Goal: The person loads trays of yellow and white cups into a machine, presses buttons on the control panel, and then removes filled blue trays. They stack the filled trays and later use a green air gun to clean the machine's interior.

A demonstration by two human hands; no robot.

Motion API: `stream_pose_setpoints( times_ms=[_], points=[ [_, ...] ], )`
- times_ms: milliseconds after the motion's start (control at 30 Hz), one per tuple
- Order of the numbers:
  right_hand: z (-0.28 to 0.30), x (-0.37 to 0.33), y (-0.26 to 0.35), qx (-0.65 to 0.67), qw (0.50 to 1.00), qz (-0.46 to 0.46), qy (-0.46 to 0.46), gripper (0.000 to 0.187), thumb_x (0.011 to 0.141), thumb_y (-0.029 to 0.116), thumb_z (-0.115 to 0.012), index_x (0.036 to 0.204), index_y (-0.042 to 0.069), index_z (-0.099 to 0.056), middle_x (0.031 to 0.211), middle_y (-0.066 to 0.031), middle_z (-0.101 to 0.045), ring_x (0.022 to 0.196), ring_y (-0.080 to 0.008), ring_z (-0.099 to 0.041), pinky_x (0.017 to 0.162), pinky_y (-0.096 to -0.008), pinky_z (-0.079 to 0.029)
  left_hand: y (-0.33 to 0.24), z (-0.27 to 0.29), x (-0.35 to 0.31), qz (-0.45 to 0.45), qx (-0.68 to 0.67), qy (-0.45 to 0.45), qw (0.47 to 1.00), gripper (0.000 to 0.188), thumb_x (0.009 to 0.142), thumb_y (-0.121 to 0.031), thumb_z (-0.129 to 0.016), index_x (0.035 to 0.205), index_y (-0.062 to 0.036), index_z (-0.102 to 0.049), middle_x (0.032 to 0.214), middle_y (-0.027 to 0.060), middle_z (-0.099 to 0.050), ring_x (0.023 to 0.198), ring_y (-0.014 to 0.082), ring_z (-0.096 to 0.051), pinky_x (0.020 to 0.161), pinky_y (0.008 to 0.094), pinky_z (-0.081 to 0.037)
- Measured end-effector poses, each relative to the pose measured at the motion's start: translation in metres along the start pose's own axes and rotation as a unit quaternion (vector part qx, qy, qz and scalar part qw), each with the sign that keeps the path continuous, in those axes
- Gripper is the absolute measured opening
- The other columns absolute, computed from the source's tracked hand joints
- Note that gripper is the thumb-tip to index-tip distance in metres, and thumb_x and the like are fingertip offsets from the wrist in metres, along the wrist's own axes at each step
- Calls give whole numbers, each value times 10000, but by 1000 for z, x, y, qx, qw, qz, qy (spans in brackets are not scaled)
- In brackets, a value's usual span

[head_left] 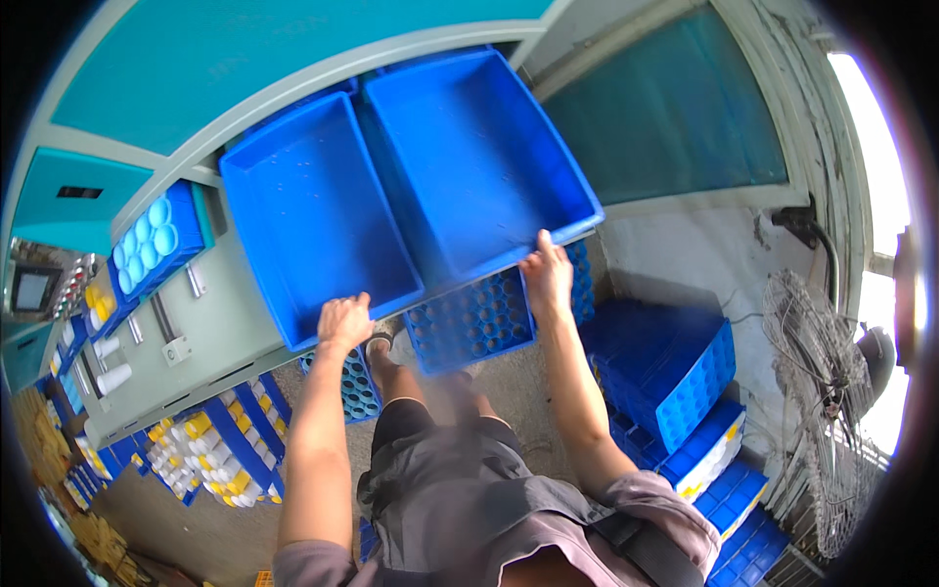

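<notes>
Two large blue plastic bins lie side by side on the machine's grey bench, below its teal panels. Only a few small specks show in the left bin (318,205). The right bin (469,157) also has a bare floor. My left hand (345,321) is closed on the near rim of the left bin, by its middle. At the near right part of the right bin, my right hand (548,279) grips the rim, thumb on top and fingers mostly hidden below.
Under the bench edge stands a blue tray with round holes (474,318). Stacked blue crates (665,362) and a wire-caged fan (822,411) are on the right. At left are a box of light-blue cups (147,245) and crates of white and yellow pieces (210,455).
</notes>
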State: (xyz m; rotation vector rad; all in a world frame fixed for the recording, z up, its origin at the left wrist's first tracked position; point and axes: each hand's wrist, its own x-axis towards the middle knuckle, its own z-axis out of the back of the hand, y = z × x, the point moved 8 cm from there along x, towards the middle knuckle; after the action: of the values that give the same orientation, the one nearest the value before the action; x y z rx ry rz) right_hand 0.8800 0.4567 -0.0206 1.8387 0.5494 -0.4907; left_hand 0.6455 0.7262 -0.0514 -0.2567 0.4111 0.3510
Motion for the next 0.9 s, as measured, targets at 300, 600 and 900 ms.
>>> stream_pose_setpoints(
  times_ms=[300,600,900],
  points=[
    [32,-147,77,31,984,103,-141,159,898,151,-694,980,69,-585,903,-17,-635,782,-131,-638,675,-265,-543,1,1,1,-32,-79,-7,996,250,823,-216,-611,1000,-45,-656,927,180,-710,911,334,-692,839,445,-525],
    [-37,-294,103,-87,937,316,-117,113,916,93,-664,902,90,-553,833,-9,-630,708,-65,-575,615,-206,-470,-35,59,-19,-35,-695,-12,718,724,929,-635,-504,1303,-17,-541,1283,137,-582,1250,262,-501,1066,375,-361],
    [-165,-386,39,-548,624,545,118,277,661,19,-801,784,47,-555,723,-92,-575,571,-231,-558,527,-298,-438,-83,11,-3,-27,-873,159,461,413,902,-290,-688,1191,-23,-563,1064,108,-620,936,205,-616,735,362,-517]
  ],
)
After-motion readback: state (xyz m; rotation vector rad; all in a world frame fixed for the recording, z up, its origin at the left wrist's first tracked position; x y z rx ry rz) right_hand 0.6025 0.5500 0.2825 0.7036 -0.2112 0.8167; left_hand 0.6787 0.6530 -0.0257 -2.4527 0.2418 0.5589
